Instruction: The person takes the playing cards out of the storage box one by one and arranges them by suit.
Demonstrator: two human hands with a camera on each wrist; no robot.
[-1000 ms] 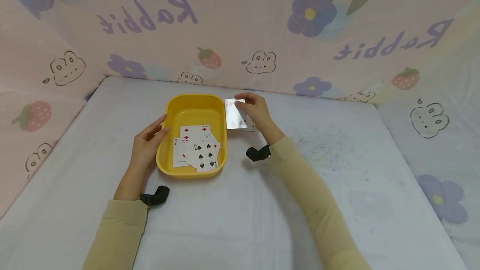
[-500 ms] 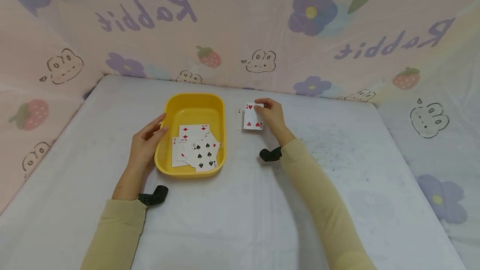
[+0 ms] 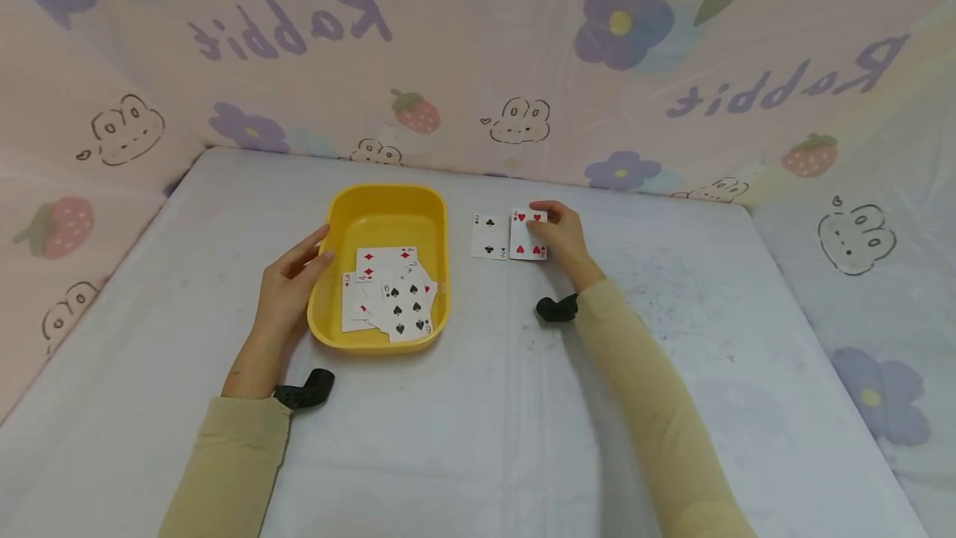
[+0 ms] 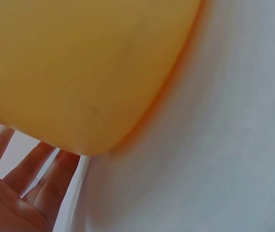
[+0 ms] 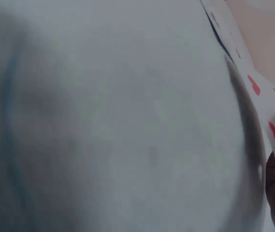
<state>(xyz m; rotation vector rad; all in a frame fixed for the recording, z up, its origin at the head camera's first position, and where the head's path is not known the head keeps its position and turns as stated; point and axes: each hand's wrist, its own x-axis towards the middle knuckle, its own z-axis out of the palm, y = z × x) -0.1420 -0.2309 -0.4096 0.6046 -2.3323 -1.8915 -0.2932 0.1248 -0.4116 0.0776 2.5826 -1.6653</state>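
A yellow plastic tray (image 3: 378,349) holds several overlapping playing cards, with the six of spades (image 3: 407,310) on top and the four of diamonds (image 3: 387,259) behind it. Along its left side, my left hand (image 3: 290,289) touches the rim; the left wrist view shows fairly straight fingers (image 4: 28,169) against the outer wall. To the right of the tray, my right hand (image 3: 563,237) pinches the four of hearts (image 3: 528,243) between thumb and fingers, low over the table. Just left of that card, the two of clubs (image 3: 490,237) lies face up.
A white cloth (image 3: 448,455) covers the table, with dark specks on its right part. Behind it hangs a pink patterned curtain (image 3: 463,40), which meets the table's back edge. Black wrist mounts (image 3: 556,309) stick out from both wrists.
My right hand has carried the four of hearts rightward from beside the tray, across and off the two of clubs, which now shows fully. The left hand stays at the tray.
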